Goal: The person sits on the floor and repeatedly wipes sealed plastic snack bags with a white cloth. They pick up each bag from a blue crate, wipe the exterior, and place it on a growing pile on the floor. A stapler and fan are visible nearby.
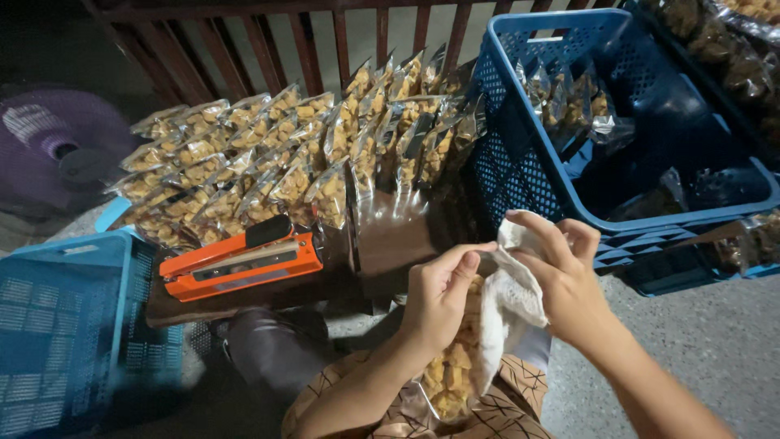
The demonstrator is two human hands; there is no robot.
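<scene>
Hands, left (439,299) pinching snack bag (449,375), right (565,276) gripping cloth (510,299), beside orange sealer (241,262) and blue crate (528,175).

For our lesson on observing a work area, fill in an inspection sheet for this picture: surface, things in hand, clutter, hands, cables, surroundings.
Surface: dark board over a grey floor.
Things in hand: clear snack bag on the lap; white cloth at its top.
Clutter: orange heat sealer; rows of filled bags behind it.
Hands: left hand pinches the bag's top; right hand grips the cloth.
Cables: nothing seen.
Surroundings: dark blue crate at right holding a few bags; light blue crate at left; purple fan; wooden railing.
</scene>
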